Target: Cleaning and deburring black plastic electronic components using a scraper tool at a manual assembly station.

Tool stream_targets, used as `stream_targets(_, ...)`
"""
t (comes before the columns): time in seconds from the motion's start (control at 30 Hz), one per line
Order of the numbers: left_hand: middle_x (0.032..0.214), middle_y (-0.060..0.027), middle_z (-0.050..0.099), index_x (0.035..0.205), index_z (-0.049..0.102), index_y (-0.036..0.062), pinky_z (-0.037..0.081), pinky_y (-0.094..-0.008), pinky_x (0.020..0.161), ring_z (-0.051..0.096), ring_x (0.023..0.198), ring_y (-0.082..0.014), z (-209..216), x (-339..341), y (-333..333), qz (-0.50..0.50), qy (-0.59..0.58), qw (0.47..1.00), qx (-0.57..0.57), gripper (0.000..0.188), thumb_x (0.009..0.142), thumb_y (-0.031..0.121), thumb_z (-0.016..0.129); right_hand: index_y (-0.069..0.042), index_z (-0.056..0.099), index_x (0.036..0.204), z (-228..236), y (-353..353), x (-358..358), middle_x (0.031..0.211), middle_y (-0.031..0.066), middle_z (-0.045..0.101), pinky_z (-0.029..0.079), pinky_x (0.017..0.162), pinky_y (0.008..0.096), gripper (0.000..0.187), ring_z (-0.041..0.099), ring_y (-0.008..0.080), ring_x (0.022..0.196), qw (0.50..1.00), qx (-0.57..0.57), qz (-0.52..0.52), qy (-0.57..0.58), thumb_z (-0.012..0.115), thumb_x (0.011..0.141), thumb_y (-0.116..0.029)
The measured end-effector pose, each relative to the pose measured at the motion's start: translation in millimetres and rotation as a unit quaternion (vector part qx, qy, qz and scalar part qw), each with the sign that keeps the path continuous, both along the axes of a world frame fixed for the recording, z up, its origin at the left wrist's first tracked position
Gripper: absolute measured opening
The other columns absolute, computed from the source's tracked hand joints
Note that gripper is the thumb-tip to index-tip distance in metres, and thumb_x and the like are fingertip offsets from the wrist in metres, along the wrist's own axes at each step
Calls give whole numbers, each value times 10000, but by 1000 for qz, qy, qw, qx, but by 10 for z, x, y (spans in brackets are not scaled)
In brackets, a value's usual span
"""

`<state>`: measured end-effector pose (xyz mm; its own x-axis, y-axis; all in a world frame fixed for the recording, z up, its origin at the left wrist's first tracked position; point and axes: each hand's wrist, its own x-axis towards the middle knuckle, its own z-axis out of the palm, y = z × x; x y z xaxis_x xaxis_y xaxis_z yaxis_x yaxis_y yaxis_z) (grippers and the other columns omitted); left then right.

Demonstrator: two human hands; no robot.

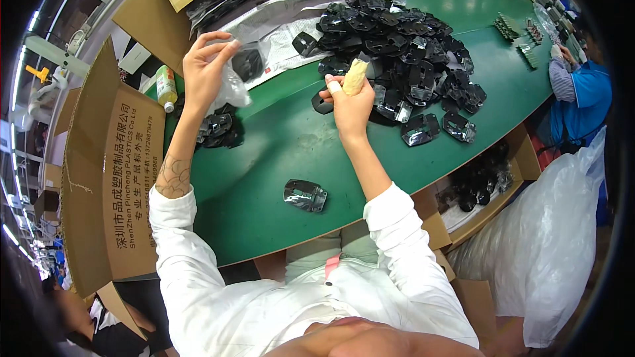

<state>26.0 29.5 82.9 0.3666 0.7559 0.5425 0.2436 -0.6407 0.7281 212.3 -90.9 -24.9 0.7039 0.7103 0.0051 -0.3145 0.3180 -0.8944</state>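
Note:
My left hand (206, 69) is raised at the far left of the table, fingers loosely curled with gaps between them. Clear plastic bagging (231, 89) lies beside that wrist, and a black plastic shell (248, 65) shows under clear film past the fingertips. In my right hand (350, 107) is a pale yellow, cloth-like wad (356, 77), gripped between thumb and fingers; one finger wears white tape. Beyond it spreads a large heap of glossy black plastic shells (403, 46). A single black shell (305, 196) rests on the green table (271, 152) near my body.
An open carton (135, 178) stands at the left, near a bottle (165, 87) and a smaller pile of black shells (219, 127). Another carton (522, 152) and a large clear bag (539, 238) are at the right. A co-worker in blue (589, 96) works at the far right.

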Motion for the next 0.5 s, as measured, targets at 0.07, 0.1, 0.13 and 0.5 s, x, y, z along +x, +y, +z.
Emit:
stream_targets(0.07,1117,-50,651,895,753,-19,484,-225,765,583,878,-128,14,-28,8,15,21,1000,-18,114,861,74,696,8,557,849,14,0,-12,714,68,620,520,494,249,128,639,152,537,1000,-3,5,2,682,838,-16)
stream_targets(0.1,1117,-50,651,895,753,-19,484,-225,765,583,878,-128,16,-32,14,13,21,1000,-17,114,861,74,696,8,557,849,14,-5,10,714,68,620,520,494,249,128,639,152,537,1000,-2,2,2,682,838,-16)
stream_targets(0.13,1122,-50,647,892,754,-17,481,-223,765,579,877,-126,23,-69,18,12,20,1000,-11,112,863,73,694,7,558,846,15,-7,28,710,67,619,518,491,248,125,638,151,534,1000,0,4,2,681,836,-15)
stream_targets(0.5,1058,-46,663,884,757,-3,457,-222,729,559,839,-118,-267,-291,-133,17,55,998,14,119,887,72,665,6,565,838,11,-9,-36,697,63,620,503,467,244,112,633,144,516,1000,-7,22,-7,675,821,3)
